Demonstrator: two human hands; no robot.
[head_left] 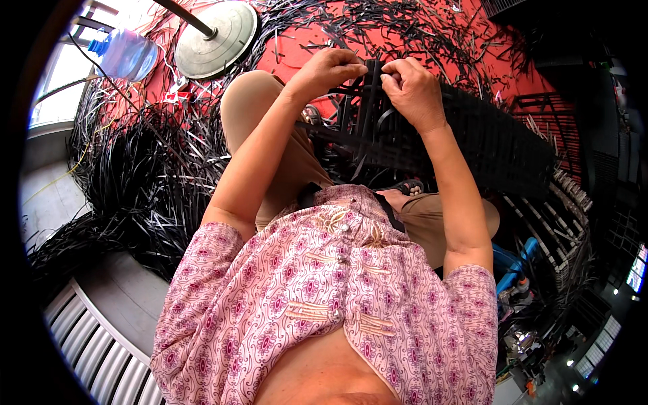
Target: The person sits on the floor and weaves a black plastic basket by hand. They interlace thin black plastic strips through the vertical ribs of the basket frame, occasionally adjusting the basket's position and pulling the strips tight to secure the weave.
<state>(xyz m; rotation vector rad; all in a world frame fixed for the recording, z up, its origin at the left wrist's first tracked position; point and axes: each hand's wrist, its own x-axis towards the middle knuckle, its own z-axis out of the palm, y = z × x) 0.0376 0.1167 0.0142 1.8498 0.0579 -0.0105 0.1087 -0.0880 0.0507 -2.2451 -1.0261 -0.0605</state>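
Observation:
In front of my lap stands a black woven piece of furniture, made of a frame with flat strips woven closely over its right part. My left hand is closed in a pinch at the left side of its top edge, on a thin black strip. Just across from it, my right hand also pinches, with thumb and bent fingers pressed together on black strip. The strip ends between the fingertips are mostly hidden. Below the hands, the left part of the frame shows open gaps and loose strips.
Cut black strips litter the red floor. A thick bundle of strips lies at left. A round stand base with a pole and a blue water bottle are at upper left. A white slatted bench is at lower left, a blue object at right.

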